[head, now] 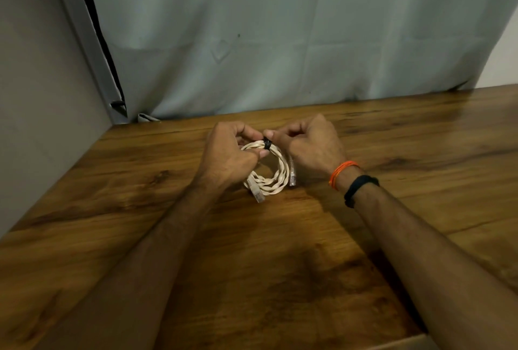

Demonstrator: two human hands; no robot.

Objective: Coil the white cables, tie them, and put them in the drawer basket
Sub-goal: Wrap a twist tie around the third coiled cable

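Both hands working the white cable coil (270, 173) over a wooden table (280, 265).
Left hand (227, 156) & right hand (311, 148) are pinching it at its black tie (267, 143); grey curtain (280, 41) is hanging behind, wall (42, 97) on left.

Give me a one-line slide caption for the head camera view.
Both hands, left hand and right hand, fasten a black tie around a coiled white cable on a wooden table.

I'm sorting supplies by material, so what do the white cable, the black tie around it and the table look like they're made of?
White cable: probably matte plastic-jacketed wire, twisted strands, with clear plastic plugs. Black tie: a dark band wrapped round the coil, fabric or plastic, too small to tell. Table: wood-grain surface with a slight sheen; solid wood or laminate is unclear. Left hand and right hand grip the coil at the tie.
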